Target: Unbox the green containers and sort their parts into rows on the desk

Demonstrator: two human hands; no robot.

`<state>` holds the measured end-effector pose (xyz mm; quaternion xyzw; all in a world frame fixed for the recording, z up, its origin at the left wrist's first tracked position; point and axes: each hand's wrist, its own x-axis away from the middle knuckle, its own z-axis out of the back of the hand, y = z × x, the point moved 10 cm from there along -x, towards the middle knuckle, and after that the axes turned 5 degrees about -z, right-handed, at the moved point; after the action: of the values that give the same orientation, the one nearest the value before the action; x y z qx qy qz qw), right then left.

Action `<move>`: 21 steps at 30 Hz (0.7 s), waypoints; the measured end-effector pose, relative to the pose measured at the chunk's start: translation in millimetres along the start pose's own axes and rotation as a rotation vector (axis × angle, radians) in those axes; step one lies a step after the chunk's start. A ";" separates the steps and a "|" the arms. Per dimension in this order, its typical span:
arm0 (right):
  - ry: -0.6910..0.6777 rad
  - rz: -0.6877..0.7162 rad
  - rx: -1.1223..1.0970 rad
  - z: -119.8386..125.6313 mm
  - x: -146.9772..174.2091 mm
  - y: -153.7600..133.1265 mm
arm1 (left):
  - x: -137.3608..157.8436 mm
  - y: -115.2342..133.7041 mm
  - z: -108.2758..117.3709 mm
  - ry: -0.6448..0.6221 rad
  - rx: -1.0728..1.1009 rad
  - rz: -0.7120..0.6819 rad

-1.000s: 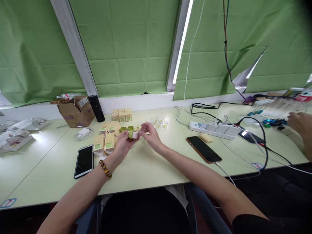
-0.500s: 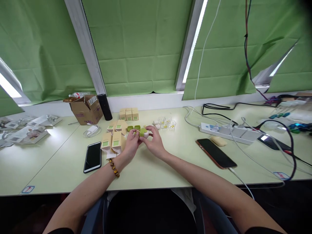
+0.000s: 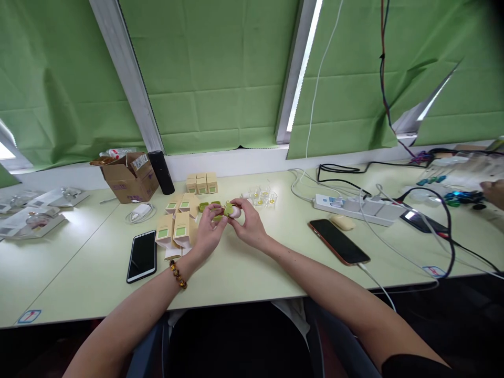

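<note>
Both my hands meet over the middle of the table around a small rounded green-and-white object (image 3: 233,211), too small to name. My right hand (image 3: 249,226) grips its white end between thumb and fingers. My left hand (image 3: 209,228), with a beaded bracelet at the wrist, is closed at its green side, partly hiding it. Behind the left fingers, small green pieces (image 3: 204,206) lie on the table. Several kraft paper boxes with green labels (image 3: 185,228) stand left of my hands. Clear cups with yellow centres (image 3: 262,197) sit just beyond the right hand.
More small boxes (image 3: 202,184) line the back, near a black cylinder (image 3: 161,173) and an open carton (image 3: 129,178). Phones lie left (image 3: 142,256) and right (image 3: 337,241). A power strip (image 3: 354,210) trails cables. Another person's hand (image 3: 494,193) shows at far right.
The view has swung to the right, so the table things sit further left. The object has turned in my fingers, showing more white. Another person's hand has come into view at the right edge.
</note>
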<state>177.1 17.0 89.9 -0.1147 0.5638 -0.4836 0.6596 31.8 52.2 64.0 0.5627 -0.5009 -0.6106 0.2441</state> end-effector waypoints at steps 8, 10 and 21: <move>-0.003 0.108 -0.009 2.2 2.4 -13.8 | 0.2 10.5 -6.5 -0.056 -0.026 -0.083; -0.008 0.127 0.009 1.0 2.8 -14.4 | -0.3 10.5 -6.2 -0.054 -0.021 -0.091; 0.022 0.236 0.032 2.5 6.2 -23.8 | -0.7 18.2 -9.3 -0.128 -0.142 -0.334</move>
<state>166.5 -0.8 103.4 -0.0320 0.5728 -0.4126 0.7076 35.8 42.8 81.7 0.5795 -0.3707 -0.7110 0.1459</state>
